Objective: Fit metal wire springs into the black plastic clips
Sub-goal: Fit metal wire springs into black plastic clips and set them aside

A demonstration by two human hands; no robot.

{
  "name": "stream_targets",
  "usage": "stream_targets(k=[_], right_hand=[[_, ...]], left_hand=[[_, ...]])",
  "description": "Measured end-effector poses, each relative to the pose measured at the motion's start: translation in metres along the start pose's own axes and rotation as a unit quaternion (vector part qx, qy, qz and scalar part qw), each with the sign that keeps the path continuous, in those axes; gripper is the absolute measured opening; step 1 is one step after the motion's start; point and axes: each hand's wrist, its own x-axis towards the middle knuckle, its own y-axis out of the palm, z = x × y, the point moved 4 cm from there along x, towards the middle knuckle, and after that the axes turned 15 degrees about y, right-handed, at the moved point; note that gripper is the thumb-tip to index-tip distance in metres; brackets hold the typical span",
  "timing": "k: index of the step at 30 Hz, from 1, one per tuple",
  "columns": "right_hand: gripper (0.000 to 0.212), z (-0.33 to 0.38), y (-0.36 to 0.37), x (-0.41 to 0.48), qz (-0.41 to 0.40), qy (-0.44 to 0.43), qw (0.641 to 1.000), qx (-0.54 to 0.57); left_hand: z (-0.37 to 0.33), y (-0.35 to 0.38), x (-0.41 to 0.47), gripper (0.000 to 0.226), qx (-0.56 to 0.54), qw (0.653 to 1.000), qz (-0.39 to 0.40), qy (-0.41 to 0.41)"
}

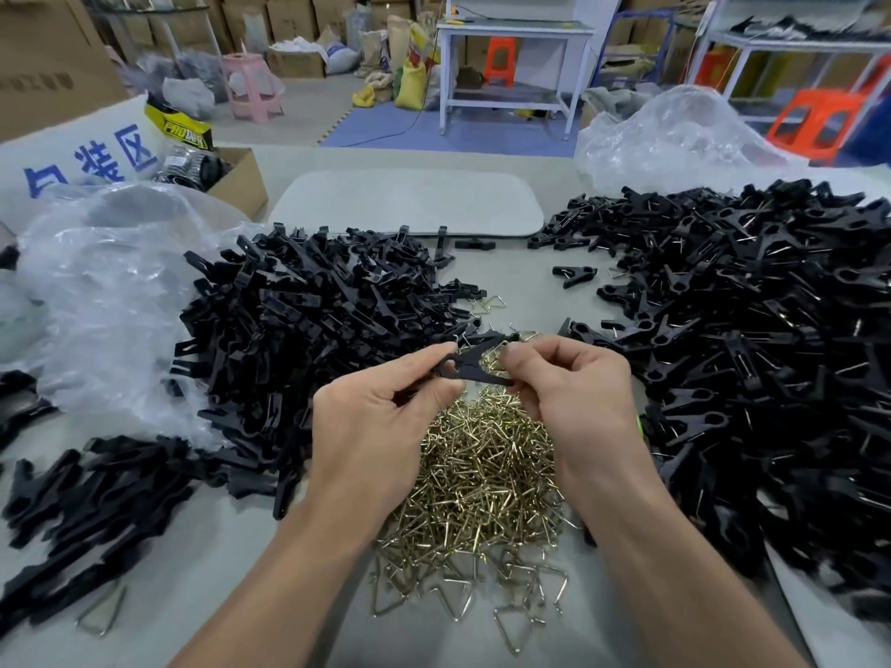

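Note:
Above the middle of the table I hold one black plastic clip (475, 366) between both hands. My left hand (381, 426) pinches its ringed end. My right hand (573, 392) pinches a metal wire spring (501, 347) at the clip's open jaws; the spring's far part is hidden by my fingers. Below my hands lies a heap of brass-coloured wire springs (487, 479). A pile of black clip halves (318, 330) fills the left side. A larger pile of clips with springs fitted (752, 354) covers the right side.
Crumpled clear plastic bags lie at the left (106, 301) and far right (675, 137). A cardboard box (236, 178) stands at the back left, a grey pad (410, 202) at the table's far edge. One loose spring (103, 614) lies near the front left.

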Motion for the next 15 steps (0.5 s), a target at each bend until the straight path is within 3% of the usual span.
stream_targets(k=[10,13,15], right_hand=[[0.019,-0.0019,0.0026,0.0010,0.027,-0.014,0.999,0.015],[0.019,0.0003,0.0043,0.0010,0.078,-0.001,0.997,0.003],[0.018,0.0009,0.0043,0.0021,0.161,0.049,0.985,0.045]], left_hand=[[-0.0008,0.0000,-0.0006,0.048,0.006,1.000,-0.003,0.000],[0.0006,-0.0037,0.0016,0.048,-0.008,1.000,-0.008,-0.004],[-0.0008,-0.0052,0.0049,0.044,-0.042,0.999,-0.005,-0.009]])
